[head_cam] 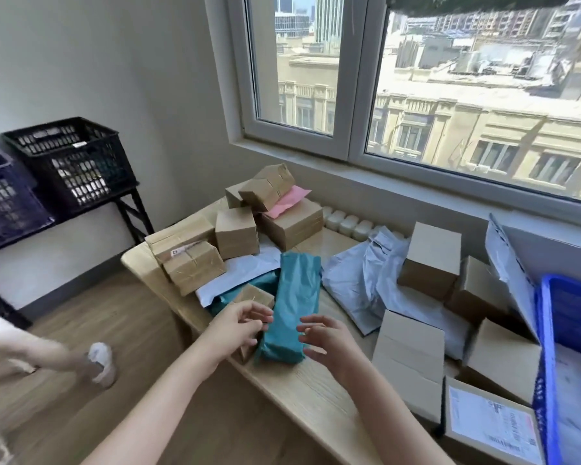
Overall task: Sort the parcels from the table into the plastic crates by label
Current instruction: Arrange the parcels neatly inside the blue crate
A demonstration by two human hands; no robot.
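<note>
Grips loose and empty, left hand [240, 325] and right hand [322, 340] flanking long teal mailer [294, 297], wrinkled, flat on table [309, 397]

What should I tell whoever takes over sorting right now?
Left hand: fingers loosely curled at a small box; grip unclear.
Right hand: open beside the teal parcel, not holding it.
Parcels lie piled on the table. The black crate and dark crate sit on the rack at left; the blue crate is at right.
Done: something white lies in the blue crate.
Left: nearly the whole pile.
</note>
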